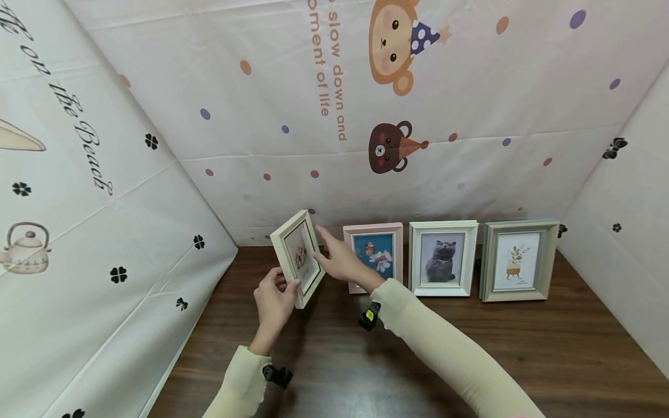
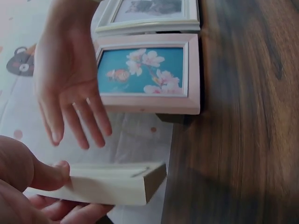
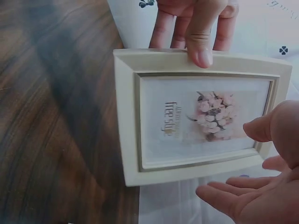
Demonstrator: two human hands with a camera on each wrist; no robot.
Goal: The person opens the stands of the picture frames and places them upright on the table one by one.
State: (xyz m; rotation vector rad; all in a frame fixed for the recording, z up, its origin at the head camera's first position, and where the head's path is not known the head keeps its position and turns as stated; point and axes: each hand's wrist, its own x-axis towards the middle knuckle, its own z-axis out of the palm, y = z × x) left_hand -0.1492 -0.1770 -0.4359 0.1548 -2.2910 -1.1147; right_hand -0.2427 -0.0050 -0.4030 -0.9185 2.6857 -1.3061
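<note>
My left hand (image 1: 274, 302) grips a cream photo frame (image 1: 301, 255) by its lower left edge, thumb on the front and fingers behind. The frame is tilted and turned to the right, showing a picture of pink flowers (image 3: 215, 116). Beside its right edge is my right hand (image 1: 341, 260), fingers extended and thumb apart. In the left wrist view a gap separates the right palm (image 2: 70, 84) from the frame. To the right, partly behind the right hand, stands a pink photo frame (image 1: 398, 249) with blossoms on blue.
Further right along the back wall stand a white frame (image 1: 443, 290) with a grey cat picture and a grey-green frame (image 1: 488, 267) with a potted plant picture. The brown wood tabletop (image 1: 418, 360) extends in front. Printed white sheets (image 1: 251, 191) line the back and sides.
</note>
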